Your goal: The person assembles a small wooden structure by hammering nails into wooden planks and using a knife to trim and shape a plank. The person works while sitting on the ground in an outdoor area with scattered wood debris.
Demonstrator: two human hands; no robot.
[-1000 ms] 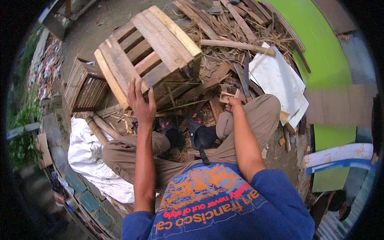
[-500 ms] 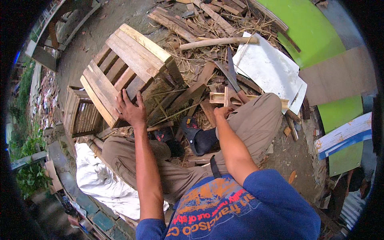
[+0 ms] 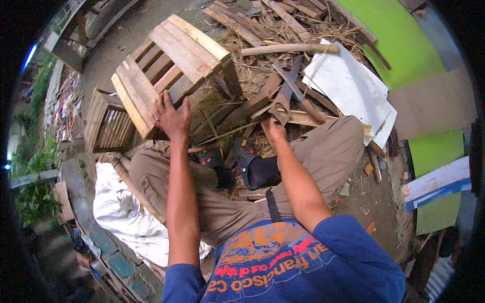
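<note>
I sit on the ground with a slatted wooden crate (image 3: 172, 55) tilted in front of my knees. My left hand (image 3: 172, 118) lies on the crate's near lower corner, fingers spread over the slats and gripping it. My right hand (image 3: 273, 131) reaches to the brown handle of a hand saw (image 3: 285, 93) that lies across wood scraps. Its fingertips touch the handle, and whether they are closed around it is hidden. My feet in dark sandals (image 3: 247, 161) rest between my knees.
A second slatted crate (image 3: 106, 123) stands to the left. Loose planks and sticks (image 3: 283, 25) pile up beyond the saw, with a white board (image 3: 348, 86) and a green panel (image 3: 404, 40) on the right. A white sack (image 3: 121, 212) lies by my left leg.
My left hand has slid from the crate's front slats down to its near corner. My right hand has stayed by the saw handle. The view has tilted slightly.
</note>
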